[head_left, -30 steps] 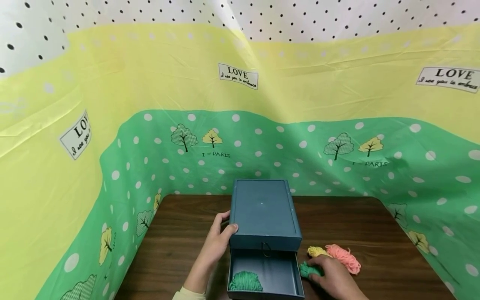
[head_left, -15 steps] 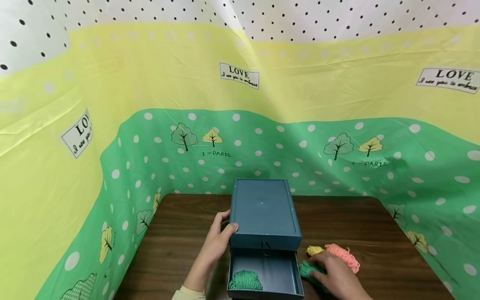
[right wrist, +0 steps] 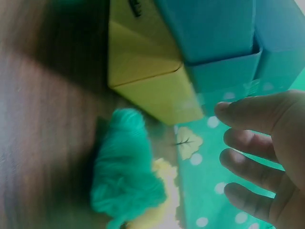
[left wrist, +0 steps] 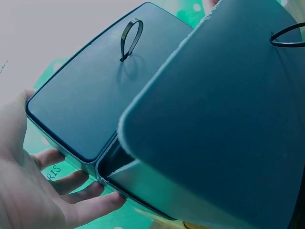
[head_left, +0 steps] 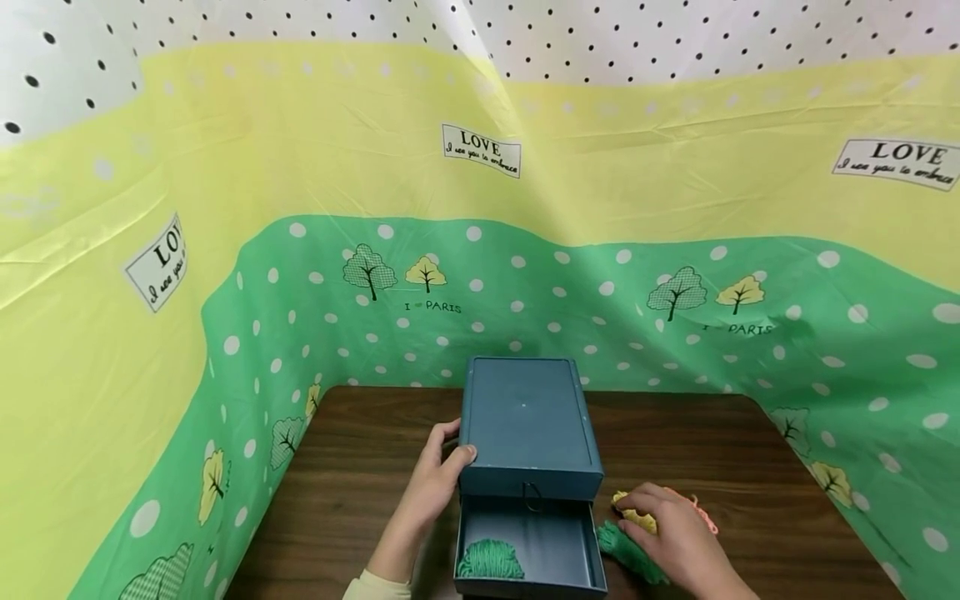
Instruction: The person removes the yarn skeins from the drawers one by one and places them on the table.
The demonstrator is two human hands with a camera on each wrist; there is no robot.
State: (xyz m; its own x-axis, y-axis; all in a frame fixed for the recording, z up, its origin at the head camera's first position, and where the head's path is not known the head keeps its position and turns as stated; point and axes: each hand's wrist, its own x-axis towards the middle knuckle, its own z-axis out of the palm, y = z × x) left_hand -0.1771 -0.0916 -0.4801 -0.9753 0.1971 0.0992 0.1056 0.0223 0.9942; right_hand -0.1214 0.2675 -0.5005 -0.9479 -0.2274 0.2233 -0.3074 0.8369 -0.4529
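Note:
My left hand (head_left: 431, 483) grips the left side of a blue drawer box (head_left: 525, 417), thumb at its front top corner and fingers along the side. Below its upper part, a drawer (head_left: 558, 546) is pulled out, holding a green yarn bundle (head_left: 491, 560) at its front left. Over a yellow yarn bundle (head_left: 640, 520) hovers my right hand (head_left: 678, 533); the right wrist view shows its fingers loosely bent with nothing between them. A second green yarn bundle (head_left: 630, 552) lies on the table beside the drawer. Pink yarn (head_left: 703, 513) is mostly hidden behind the right hand.
Black loop pulls, such as the loop (left wrist: 131, 39), stand out from the drawer fronts. In the right wrist view, a yellow drawer section (right wrist: 147, 71) sits under the blue one. Dark wood tabletop (head_left: 360, 467) surrounds the box, with a patterned curtain (head_left: 585, 308) behind it.
My right hand has let go of the green yarn bundle on the table and shifted over the yellow yarn, covering more of the pink. The left hand stays on the box.

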